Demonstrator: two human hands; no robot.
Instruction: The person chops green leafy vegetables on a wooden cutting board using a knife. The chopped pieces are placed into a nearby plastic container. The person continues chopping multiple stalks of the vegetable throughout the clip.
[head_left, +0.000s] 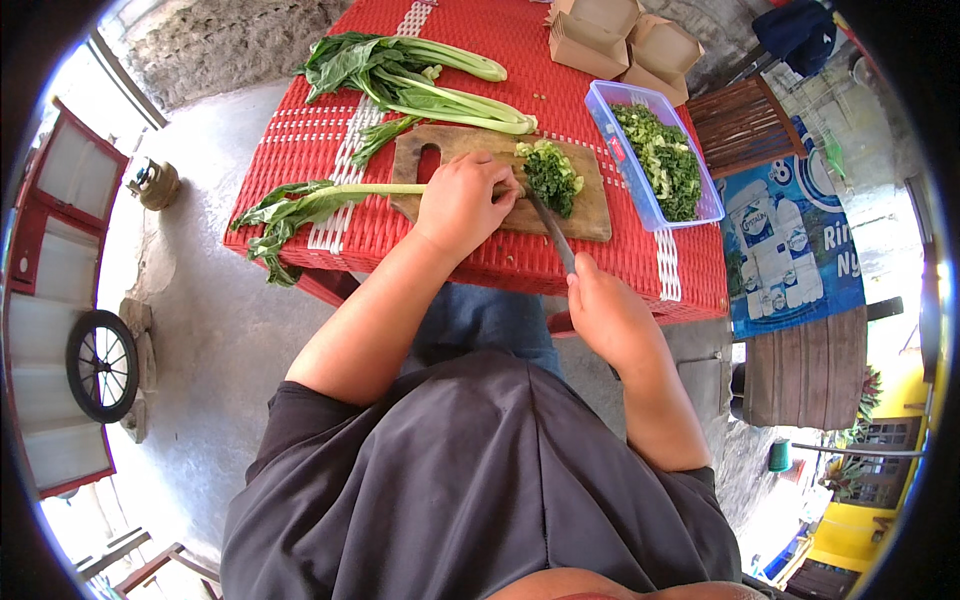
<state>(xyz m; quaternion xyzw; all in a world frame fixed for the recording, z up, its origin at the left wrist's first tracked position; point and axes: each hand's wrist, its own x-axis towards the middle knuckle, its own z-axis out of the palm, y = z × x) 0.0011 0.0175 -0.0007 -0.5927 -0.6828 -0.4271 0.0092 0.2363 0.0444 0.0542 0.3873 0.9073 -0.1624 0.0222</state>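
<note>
Green, long-stalked leafy vegetable point(375, 189) lies partly across the brown wooden board point(592, 222), seemingly mid-slicing, clamped by the left hand point(462, 203)'s fingers, the right hand point(608, 303)'s closed around a grey metal knife point(554, 234), the next cut likely needing stalk fed bladeward.

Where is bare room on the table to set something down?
The table is nearly bare between the whole greens and the plastic box, and at the near right corner, bordering that box. Crowded: the cutting board, under the left hand, knife, chopped greens.
</note>
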